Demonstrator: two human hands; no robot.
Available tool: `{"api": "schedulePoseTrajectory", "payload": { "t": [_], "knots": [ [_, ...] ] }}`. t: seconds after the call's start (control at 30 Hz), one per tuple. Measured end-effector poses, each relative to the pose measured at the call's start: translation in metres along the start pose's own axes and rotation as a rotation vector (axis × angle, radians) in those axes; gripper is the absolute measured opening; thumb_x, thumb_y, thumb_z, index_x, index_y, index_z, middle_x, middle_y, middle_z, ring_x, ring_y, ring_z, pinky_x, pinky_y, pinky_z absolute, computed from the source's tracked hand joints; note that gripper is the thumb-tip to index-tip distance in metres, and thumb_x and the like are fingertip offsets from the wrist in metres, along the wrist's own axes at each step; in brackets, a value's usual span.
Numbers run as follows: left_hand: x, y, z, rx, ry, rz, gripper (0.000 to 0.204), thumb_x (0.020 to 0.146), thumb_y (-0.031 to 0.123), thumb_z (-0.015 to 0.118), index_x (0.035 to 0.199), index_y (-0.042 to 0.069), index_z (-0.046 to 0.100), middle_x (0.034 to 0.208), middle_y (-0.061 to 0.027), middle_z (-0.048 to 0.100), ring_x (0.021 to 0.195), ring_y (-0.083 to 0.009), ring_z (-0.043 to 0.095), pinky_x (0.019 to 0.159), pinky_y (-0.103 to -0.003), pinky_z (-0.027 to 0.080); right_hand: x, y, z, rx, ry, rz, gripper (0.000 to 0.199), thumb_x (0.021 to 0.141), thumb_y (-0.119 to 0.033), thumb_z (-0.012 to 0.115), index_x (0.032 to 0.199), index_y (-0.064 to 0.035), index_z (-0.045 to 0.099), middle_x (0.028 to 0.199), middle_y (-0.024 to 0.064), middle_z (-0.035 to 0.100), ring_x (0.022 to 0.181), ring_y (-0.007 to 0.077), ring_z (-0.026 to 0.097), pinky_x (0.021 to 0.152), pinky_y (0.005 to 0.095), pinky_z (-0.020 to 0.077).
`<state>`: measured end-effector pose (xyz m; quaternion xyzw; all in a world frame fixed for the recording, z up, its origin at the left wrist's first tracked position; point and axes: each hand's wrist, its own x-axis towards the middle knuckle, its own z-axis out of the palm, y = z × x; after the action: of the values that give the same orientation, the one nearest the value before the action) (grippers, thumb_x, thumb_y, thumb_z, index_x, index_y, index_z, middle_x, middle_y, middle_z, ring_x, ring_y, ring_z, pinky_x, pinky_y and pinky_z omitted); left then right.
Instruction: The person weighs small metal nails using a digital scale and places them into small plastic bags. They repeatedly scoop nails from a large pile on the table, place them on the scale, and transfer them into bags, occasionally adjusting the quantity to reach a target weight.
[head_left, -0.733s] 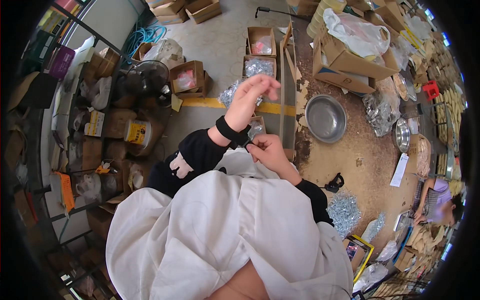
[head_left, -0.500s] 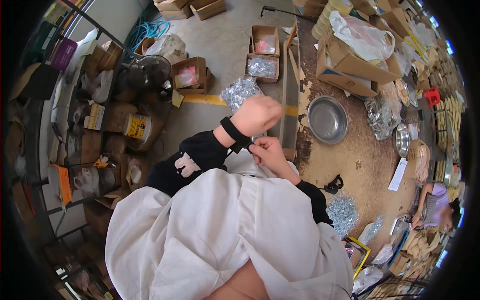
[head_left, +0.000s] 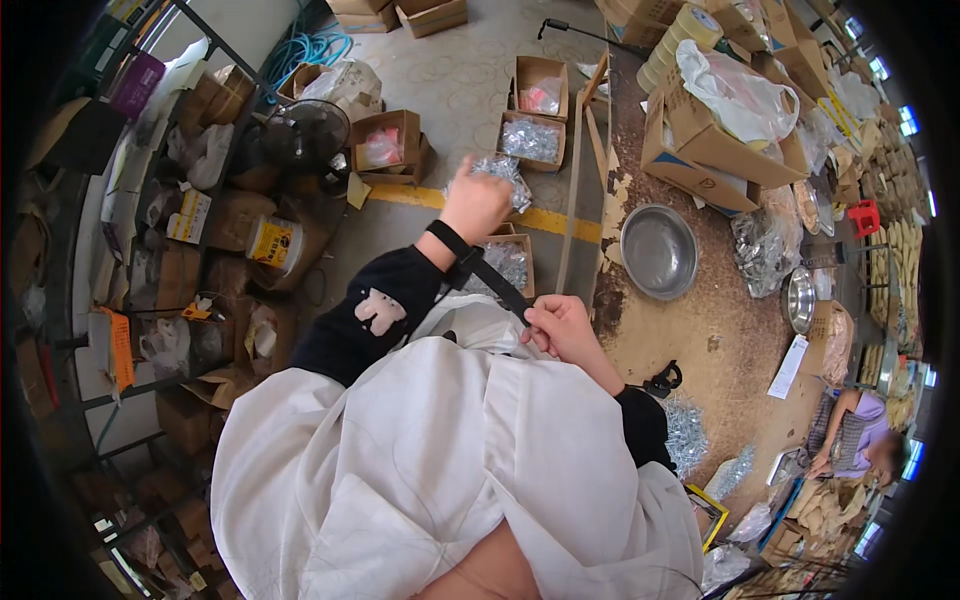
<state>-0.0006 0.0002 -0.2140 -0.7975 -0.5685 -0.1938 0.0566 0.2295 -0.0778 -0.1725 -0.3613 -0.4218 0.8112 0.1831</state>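
A black wrist strap (head_left: 500,283) circles my left wrist, its loose tail drawn out to the right. My right hand (head_left: 563,330) pinches the end of that tail between thumb and fingers. My left hand (head_left: 478,203) is raised above the floor, fingers curled in, with nothing visible in it. Just beyond it a clear bag of shiny metal pieces (head_left: 513,182) is partly hidden by the hand. On the workbench, right of my right forearm, lies another black strap-like item (head_left: 664,379).
The worn workbench (head_left: 640,335) holds a steel bowl (head_left: 658,252), a pile of metal pieces (head_left: 686,436) and a large carton (head_left: 690,150). Small boxes (head_left: 532,140) stand on the floor ahead. Crowded shelving (head_left: 165,290) lines the left. Another person (head_left: 858,432) sits at far right.
My left hand has moved left and the strap's tail is now stretched out between my hands. My right hand has shifted right and down, still pinching the strap. A floor box near my hands came into view.
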Motion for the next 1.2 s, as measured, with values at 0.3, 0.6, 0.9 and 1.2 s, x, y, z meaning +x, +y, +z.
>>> {"api": "schedulePoseTrajectory", "payload": {
  "t": [0.3,0.6,0.9,1.2],
  "knots": [
    [0.009,0.041,-0.004,0.019,-0.014,0.278,0.010,0.078,0.021,0.060,0.072,0.013,0.057,0.066,-0.0016,0.057,0.073,-0.0222,0.063,0.111,-0.060,0.028,0.022,-0.040,0.033,-0.328,0.108,-0.447,0.023,0.090,-0.009,0.062,0.070,0.0009,0.058,0.078,0.0028,0.061,0.061,0.0044,0.050,0.052,0.0196,0.0349],
    [0.007,0.036,0.001,0.120,-0.143,0.308,0.008,0.077,0.019,0.060,0.074,0.013,0.064,0.070,-0.0015,0.063,0.077,-0.0217,0.065,0.108,-0.059,0.031,0.025,-0.024,0.021,-0.247,-0.235,-0.535,0.009,0.088,-0.007,0.063,0.087,0.0014,0.060,0.130,0.0123,0.056,0.092,0.0136,0.060,0.081,0.0267,0.0485],
    [0.021,0.037,-0.007,0.096,-0.131,-0.026,0.014,0.077,0.023,0.061,0.075,0.010,0.067,0.071,-0.0065,0.066,0.075,-0.0253,0.067,0.107,-0.062,0.030,0.033,-0.017,0.047,-0.555,0.218,-0.762,0.041,0.074,0.000,0.076,0.109,-0.0051,0.056,0.110,0.0070,0.051,0.074,0.0144,0.054,0.066,0.0264,0.0470],
    [0.032,0.042,-0.034,-0.054,-0.038,-0.209,0.013,0.079,0.024,0.067,0.083,0.012,0.069,0.073,-0.0087,0.067,0.077,-0.0275,0.067,0.105,-0.060,0.032,0.044,0.010,0.035,-0.470,0.339,-0.768,0.025,0.082,-0.002,0.069,0.104,-0.0009,0.059,0.078,0.0072,0.058,0.067,0.0133,0.053,0.062,0.0271,0.0456]
  ]
}}
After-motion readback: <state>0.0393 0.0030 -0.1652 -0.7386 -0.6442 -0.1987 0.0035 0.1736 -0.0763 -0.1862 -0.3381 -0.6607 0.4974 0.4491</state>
